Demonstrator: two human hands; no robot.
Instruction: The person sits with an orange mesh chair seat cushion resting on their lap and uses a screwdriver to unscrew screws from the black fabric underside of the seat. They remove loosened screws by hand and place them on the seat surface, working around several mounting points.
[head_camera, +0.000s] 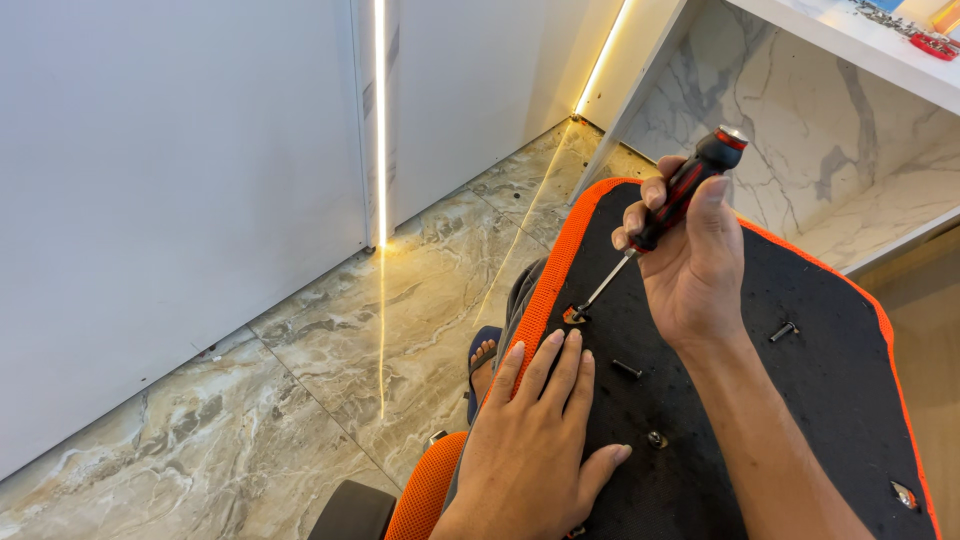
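Observation:
My right hand (690, 255) grips a red-and-black screwdriver (682, 190) by its handle. The metal shaft slants down to the left, and its tip sits on a screw (574, 314) near the orange edge of a black fabric chair seat (810, 370) turned underside up. My left hand (540, 430) lies flat on the black fabric just below that screw, fingers together and extended. A loose black bolt (627, 368) lies between my two hands. Another bolt (783, 331) rests to the right of my right wrist.
A mounted screw (655, 439) and a metal fitting (903, 494) show on the seat. A sandalled foot (484, 360) stands on the marble tile floor (330, 370). White cabinet panels with a lit strip (380, 120) stand at left. A white shelf unit (830, 130) is behind.

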